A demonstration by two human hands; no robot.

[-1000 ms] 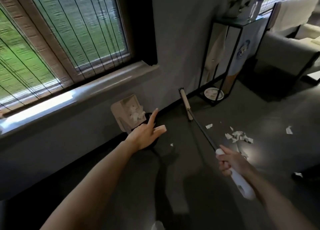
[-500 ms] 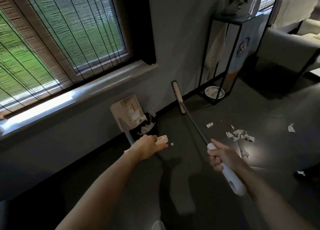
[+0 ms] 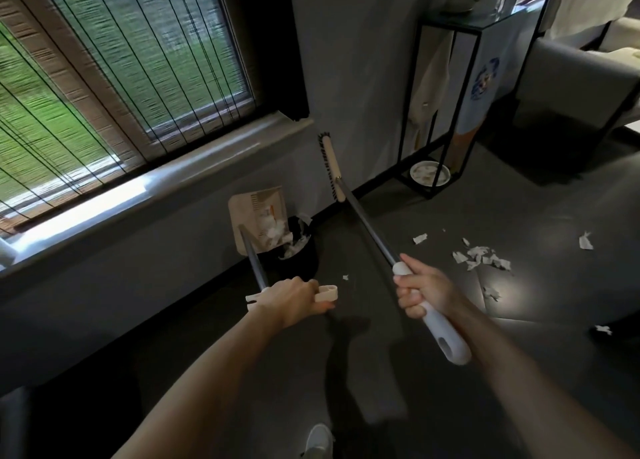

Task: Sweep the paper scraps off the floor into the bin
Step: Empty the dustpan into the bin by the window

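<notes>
1. Left hand [image 3: 294,299]: we log it curled tight around the pale handle grip of the dustpan [image 3: 258,213], knuckles up, fingers closed on it.
2. Dustpan: we note its dark shaft running up and away from the left hand to a beige pan, which is tipped over the bin [image 3: 298,251]; white scraps lie in the pan at its lower edge, right at the bin's mouth.
3. Bin: dark and round, standing on the floor [image 3: 398,382] against the wall below the window sill [image 3: 152,188]; we see white paper inside it.
4. Right hand [image 3: 424,294]: we record it wrapped in a fist around the white grip of the broom [image 3: 363,223], thumb on top.
5. Broom: its shaft slants up and left from the right hand; the cream head with dark bristles is raised off the floor, in front of the wall.
6. Paper scraps [image 3: 481,258]: we count a loose cluster on the floor to the right of the broom shaft, well apart from the bin, with stray bits further right and one small bit [image 3: 345,277] between the two hands.
7. Surroundings: a black metal stand [image 3: 440,95] beside the wall with a pale dish [image 3: 430,173] on its bottom shelf; a window with a slatted blind [image 3: 114,67]; a shoe [image 3: 318,441] at the bottom edge.
</notes>
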